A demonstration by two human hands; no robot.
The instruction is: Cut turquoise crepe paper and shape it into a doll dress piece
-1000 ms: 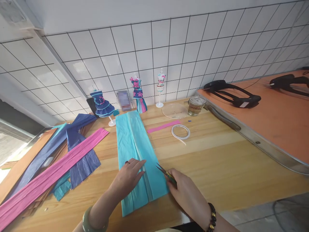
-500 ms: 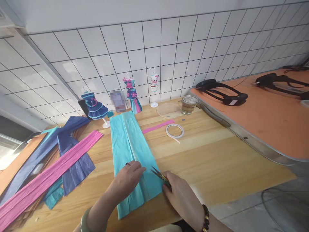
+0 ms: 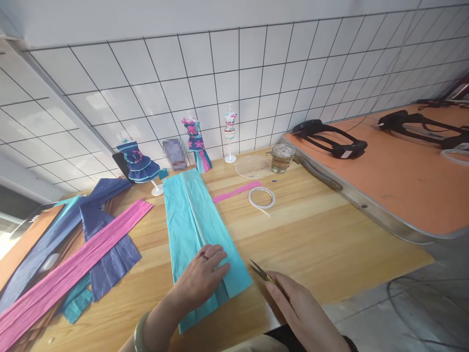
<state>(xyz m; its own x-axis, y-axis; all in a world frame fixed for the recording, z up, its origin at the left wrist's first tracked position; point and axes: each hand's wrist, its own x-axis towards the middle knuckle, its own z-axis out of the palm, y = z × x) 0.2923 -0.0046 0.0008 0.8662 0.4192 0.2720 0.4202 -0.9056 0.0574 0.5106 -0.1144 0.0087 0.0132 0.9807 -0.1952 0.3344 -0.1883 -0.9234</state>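
A pale wooden table (image 3: 311,234) with banded grain carries a long turquoise sheet (image 3: 179,205) of thin, creased material, cloth or paper not determined; all positions below are taken from this sheet. Its long axis runs from the person towards the tiled wall, with a lengthwise fold or overlap along the middle. Well to its right is an orange tabletop (image 3: 399,190) with a metal edge. To its left, a long bright-pink strip (image 3: 91,249) crosses dark-blue pleated pieces (image 3: 110,264). The left hand (image 3: 205,274) rests palm down upon the sheet's near half, fingers loosely bent, clamped on nothing evident; it is the nearer hand, being in contact. The right hand (image 3: 295,298) is well apart from it, off the sheet near its near right corner, closed around small dark pointed scissors (image 3: 261,271). The sheet thus lies to the right hand's left, the blade tips directed at its right edge without touching. Beyond the far end stand a blue-dressed miniature form (image 3: 137,159) and a pink-and-blue-dressed miniature form (image 3: 197,144). Right of the sheet lie a white tape roll (image 3: 261,206) and a narrow pink strip (image 3: 238,191).
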